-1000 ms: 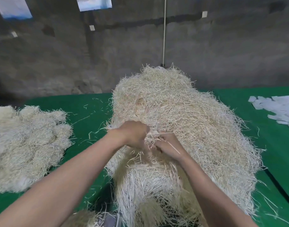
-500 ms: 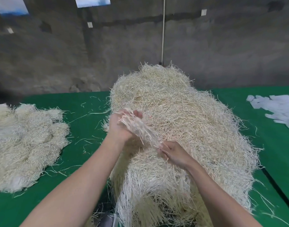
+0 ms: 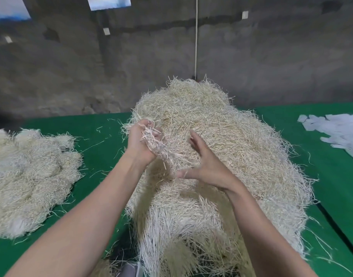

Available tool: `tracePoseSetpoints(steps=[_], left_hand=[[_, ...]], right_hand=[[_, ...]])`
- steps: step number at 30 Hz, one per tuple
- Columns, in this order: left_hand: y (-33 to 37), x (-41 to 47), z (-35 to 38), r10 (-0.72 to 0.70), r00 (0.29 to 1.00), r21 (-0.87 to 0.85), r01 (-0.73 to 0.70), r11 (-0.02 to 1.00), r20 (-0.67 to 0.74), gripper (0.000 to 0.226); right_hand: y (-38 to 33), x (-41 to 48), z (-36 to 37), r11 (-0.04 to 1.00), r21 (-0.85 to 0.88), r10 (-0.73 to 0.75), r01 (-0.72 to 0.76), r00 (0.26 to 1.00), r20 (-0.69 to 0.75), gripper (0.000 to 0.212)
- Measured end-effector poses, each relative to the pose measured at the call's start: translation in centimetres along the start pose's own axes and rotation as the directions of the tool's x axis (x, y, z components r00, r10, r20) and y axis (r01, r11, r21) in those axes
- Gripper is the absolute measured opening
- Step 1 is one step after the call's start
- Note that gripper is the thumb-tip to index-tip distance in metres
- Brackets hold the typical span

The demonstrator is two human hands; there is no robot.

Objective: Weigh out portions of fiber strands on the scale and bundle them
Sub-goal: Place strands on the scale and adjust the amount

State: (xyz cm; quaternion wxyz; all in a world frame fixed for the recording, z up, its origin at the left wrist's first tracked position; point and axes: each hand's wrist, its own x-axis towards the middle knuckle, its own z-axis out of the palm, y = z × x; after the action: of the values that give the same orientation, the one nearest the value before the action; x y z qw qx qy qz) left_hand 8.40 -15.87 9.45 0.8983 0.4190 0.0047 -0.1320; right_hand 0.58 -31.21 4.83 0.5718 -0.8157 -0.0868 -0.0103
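A tall heap of pale fiber strands (image 3: pixel 241 144) fills the middle of the green table (image 3: pixel 103 134). My left hand (image 3: pixel 140 140) is raised over the heap's left side and grips a small tuft of strands (image 3: pixel 157 148) that trails down toward the right. My right hand (image 3: pixel 201 162) hovers just right of that tuft with fingers spread and nothing in them. A grey corner of what may be the scale (image 3: pixel 129 269) shows at the bottom edge, mostly hidden by strands.
A second, flatter mass of fiber portions (image 3: pixel 29 176) lies at the left. White paper slips (image 3: pixel 337 132) are scattered at the far right. A dark seam (image 3: pixel 335 222) runs along the table's right side. A concrete wall stands behind.
My left hand lifted a tuft out of the heap and rose higher. My right hand let go of the strands and opened, fingers spread.
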Motion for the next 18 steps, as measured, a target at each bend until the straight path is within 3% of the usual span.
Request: tracePoseSetpoints(steps=[2, 3, 4, 5, 6, 7, 8, 9, 11, 13, 16, 18], left_hand=[[0.0, -0.7, 0.9, -0.023, 0.996, -0.044, 0.027, 0.999, 0.087, 0.026], [0.2, -1.1, 1.2, 0.008, 0.991, 0.044, -0.014, 0.999, 0.132, 0.024], [0.4, -1.4, 1.0, 0.083, 0.981, 0.302, -0.134, 0.944, 0.174, 0.023], [0.7, -1.8, 0.6, 0.139, 0.956, 0.642, -0.276, 0.715, 0.257, 0.022], [0.9, -2.3, 0.0, 0.106, 0.927, 0.876, -0.375, 0.303, 0.360, 0.023], [0.8, -2.7, -0.7, -0.027, 0.909, 0.906, -0.416, -0.075, 0.415, 0.025], [0.5, -3.0, -1.6, -0.178, 0.913, 0.857, -0.406, -0.318, 0.366, 0.026], [0.2, -3.2, -2.8, -0.273, 0.917, 0.811, -0.388, -0.439, 0.291, 0.021], [-0.1, -3.5, -4.7, -0.262, 0.933, 0.725, -0.357, -0.589, 0.246, 0.013], [0.8, -3.5, -6.6, -0.139, 0.952, 0.687, -0.293, -0.665, 0.272, 0.018], [2.9, -4.2, -8.9, -0.030, 0.960, 0.654, -0.212, -0.726, 0.278, 0.020], [3.8, -5.0, -10.1, -0.003, 0.953, 0.618, -0.198, -0.761, 0.302, 0.025]], right_hand=[[-0.7, 0.6, 2.5, 0.994, 0.103, 0.022, -0.027, 0.999, 0.044, 0.098], [-0.6, 1.0, 3.8, 0.993, 0.111, 0.035, -0.042, 0.997, 0.065, 0.069], [-0.3, 1.3, 4.9, 0.997, 0.062, 0.043, -0.047, 0.997, 0.065, 0.037], [0.1, 1.5, 5.6, 0.999, 0.010, 0.051, -0.051, 0.998, 0.032, 0.018], [0.7, 1.8, 5.8, 0.997, -0.020, 0.076, -0.077, 0.997, -0.019, 0.014], [1.2, 2.0, 5.7, 0.993, -0.002, 0.121, -0.122, 0.990, -0.072, 0.016], [1.5, 2.2, 5.4, 0.989, 0.021, 0.148, -0.146, 0.981, -0.126, 0.017], [1.9, 2.5, 4.9, 0.990, 0.013, 0.141, -0.141, 0.974, -0.180, 0.018], [2.8, 2.4, 4.2, 0.982, -0.149, 0.078, -0.118, 0.965, -0.249, 0.017], [4.6, 1.6, 3.6, 0.890, -0.418, 0.068, -0.182, 0.959, -0.274, 0.016], [7.6, 0.1, 2.5, 0.620, -0.711, 0.286, -0.332, 0.939, -0.189, 0.014], [7.4, 0.0, 1.9, 0.570, -0.735, 0.376, -0.367, 0.912, -0.163, 0.032]])
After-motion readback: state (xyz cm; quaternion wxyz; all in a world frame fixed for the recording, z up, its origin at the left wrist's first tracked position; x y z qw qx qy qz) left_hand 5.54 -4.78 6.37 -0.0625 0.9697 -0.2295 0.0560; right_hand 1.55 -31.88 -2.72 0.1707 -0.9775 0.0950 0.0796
